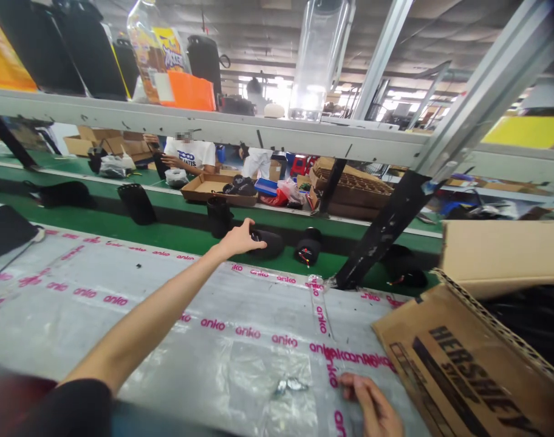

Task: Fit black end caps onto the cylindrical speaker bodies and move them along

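Just now the left hand (237,240) extends over the green belt (181,238), thumb and fingers spread apart. A dark cylindrical piece (271,244) lies on the belt right at the fingertips, its near end toward the gap between thumb and fingers; whether they touch it, I cannot tell. An upright black cylinder (218,217) stands just left of the hand. Near the cardboard box (468,364), the right hand (373,405) has loosely bent fingers; whether they pinch anything is unclear.
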{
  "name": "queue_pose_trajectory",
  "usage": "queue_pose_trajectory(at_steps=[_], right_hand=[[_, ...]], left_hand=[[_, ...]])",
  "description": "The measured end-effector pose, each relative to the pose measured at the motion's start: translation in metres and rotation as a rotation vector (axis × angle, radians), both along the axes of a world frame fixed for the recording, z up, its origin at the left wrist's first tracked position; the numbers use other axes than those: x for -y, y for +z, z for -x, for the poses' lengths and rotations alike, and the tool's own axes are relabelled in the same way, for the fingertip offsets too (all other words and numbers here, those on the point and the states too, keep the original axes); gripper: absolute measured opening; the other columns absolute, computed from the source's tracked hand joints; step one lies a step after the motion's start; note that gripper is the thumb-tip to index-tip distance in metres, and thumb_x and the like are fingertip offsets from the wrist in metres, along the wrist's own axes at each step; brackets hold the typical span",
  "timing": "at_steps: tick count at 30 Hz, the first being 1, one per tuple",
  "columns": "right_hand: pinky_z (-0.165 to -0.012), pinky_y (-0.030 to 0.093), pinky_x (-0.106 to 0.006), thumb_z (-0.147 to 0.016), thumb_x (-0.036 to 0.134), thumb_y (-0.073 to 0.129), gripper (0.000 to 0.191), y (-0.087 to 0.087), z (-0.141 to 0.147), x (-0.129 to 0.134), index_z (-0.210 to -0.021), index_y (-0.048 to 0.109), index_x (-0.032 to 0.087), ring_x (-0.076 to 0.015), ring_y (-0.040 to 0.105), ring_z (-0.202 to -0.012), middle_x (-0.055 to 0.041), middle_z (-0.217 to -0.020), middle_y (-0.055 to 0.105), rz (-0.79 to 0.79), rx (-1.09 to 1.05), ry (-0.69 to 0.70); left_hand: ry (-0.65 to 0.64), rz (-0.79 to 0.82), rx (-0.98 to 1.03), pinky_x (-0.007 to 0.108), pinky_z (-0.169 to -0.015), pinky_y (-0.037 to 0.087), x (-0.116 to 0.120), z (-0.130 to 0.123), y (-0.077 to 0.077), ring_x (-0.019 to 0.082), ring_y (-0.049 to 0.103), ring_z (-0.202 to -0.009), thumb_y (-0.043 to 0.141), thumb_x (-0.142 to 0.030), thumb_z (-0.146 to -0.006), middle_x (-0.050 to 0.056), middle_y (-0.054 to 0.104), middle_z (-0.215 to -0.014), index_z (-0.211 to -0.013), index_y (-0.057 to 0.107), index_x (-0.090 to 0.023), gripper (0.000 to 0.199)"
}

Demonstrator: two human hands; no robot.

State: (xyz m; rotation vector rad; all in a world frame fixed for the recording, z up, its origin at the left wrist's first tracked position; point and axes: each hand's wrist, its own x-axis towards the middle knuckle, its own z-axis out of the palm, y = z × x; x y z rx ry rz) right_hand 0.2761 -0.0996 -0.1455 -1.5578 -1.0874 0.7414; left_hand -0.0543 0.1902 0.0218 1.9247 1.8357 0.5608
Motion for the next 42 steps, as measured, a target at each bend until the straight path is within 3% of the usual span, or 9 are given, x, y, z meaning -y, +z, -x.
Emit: queue_pose_trajectory(at_steps=[3,6,9,12,16,20,23,35,42], right_hand=[[-0.083,0.065,-0.036,-0.090,0.060,0.076,0.045,0.010,0.000,-0.008,-0.110,0.081,0.021,-0.0285,0.078,-0.091,-0.0114,-0.104,0.082,-0.075,-0.004,0.143],[-0.111,0.058,-0.048,-0.090,0.043,0.080,0.068,0.031,0.021,-0.022,-0.152,0.059,0.026,-0.0331,0.068,-0.132,-0.0140,-0.151,0.066,-0.192,0.092,0.234],[-0.132,0.031,-0.061,-0.083,0.038,0.086,0.108,0.051,0.049,-0.040,-0.172,0.024,0.032,-0.0359,0.036,-0.163,-0.0115,-0.178,0.032,-0.193,0.154,0.396],[-0.129,0.036,-0.061,-0.067,0.038,0.097,0.120,0.057,0.070,-0.050,-0.168,0.034,0.027,-0.0397,0.045,-0.157,-0.0163,-0.171,0.044,-0.090,0.074,0.614],[-0.116,0.055,-0.055,-0.066,0.033,0.096,0.100,0.048,0.088,-0.042,-0.155,0.053,0.023,-0.0377,0.068,-0.134,-0.0166,-0.145,0.069,-0.065,-0.049,0.539],[-0.124,0.048,-0.052,-0.083,0.037,0.085,0.091,0.047,0.099,-0.033,-0.163,0.041,0.024,-0.0347,0.057,-0.148,-0.0170,-0.161,0.055,-0.182,-0.059,0.449],[-0.128,0.043,-0.053,-0.095,0.055,0.067,0.092,0.049,0.102,-0.030,-0.171,0.025,0.023,-0.0350,0.043,-0.159,-0.0168,-0.173,0.039,-0.233,-0.056,0.537],[-0.113,0.056,-0.057,-0.104,0.037,0.036,0.058,0.051,0.157,-0.022,-0.158,0.039,0.019,-0.0338,0.061,-0.140,-0.0207,-0.156,0.055,-0.275,-0.067,0.075],[-0.120,0.052,-0.052,-0.107,0.032,0.042,0.060,0.064,0.130,-0.021,-0.164,0.031,0.021,-0.0308,0.053,-0.150,-0.0175,-0.165,0.046,-0.211,0.039,0.227]], left_hand=[[-0.172,-0.067,0.053,0.039,-0.101,0.056,0.042,0.005,0.031,0.031,0.076,-0.110,0.087,-0.051,-0.070,0.009,0.076,-0.125,-0.146,0.049,-0.028,0.088],[-0.459,-0.155,0.158,0.043,-0.108,0.055,0.097,-0.004,0.046,0.031,0.072,-0.119,0.087,-0.039,-0.070,0.007,0.071,-0.132,-0.149,0.047,-0.030,0.089],[-0.701,-0.231,0.211,0.052,-0.120,0.047,0.151,-0.018,0.041,0.035,0.058,-0.139,0.084,-0.028,-0.068,0.011,0.058,-0.149,-0.153,0.044,-0.030,0.094],[-0.810,-0.203,0.341,0.053,-0.124,0.046,0.188,-0.022,0.012,0.036,0.049,-0.149,0.082,-0.017,-0.064,0.012,0.050,-0.155,-0.156,0.040,-0.032,0.102],[-0.596,-0.114,0.638,0.059,-0.126,0.044,0.213,-0.018,-0.054,0.037,0.051,-0.151,0.084,-0.018,-0.076,0.013,0.043,-0.166,-0.166,0.026,-0.038,0.108],[-0.459,-0.069,0.816,0.062,-0.131,0.036,0.228,-0.031,-0.111,0.040,0.041,-0.159,0.072,-0.045,-0.097,0.014,0.042,-0.171,-0.169,0.029,-0.033,0.085],[-0.394,-0.162,0.878,0.059,-0.131,0.035,0.235,-0.050,-0.131,0.039,0.040,-0.159,0.065,-0.052,-0.100,0.014,0.040,-0.173,-0.168,0.031,-0.030,0.080],[-0.159,-0.334,0.936,0.052,-0.118,0.049,0.244,-0.085,-0.121,0.034,0.059,-0.138,0.054,-0.051,-0.105,0.014,0.058,-0.152,-0.157,0.044,-0.025,0.060],[-0.158,-0.292,0.906,0.049,-0.117,0.050,0.246,-0.087,-0.113,0.032,0.059,-0.139,0.053,-0.034,-0.104,0.012,0.058,-0.152,-0.156,0.043,-0.026,0.054]])
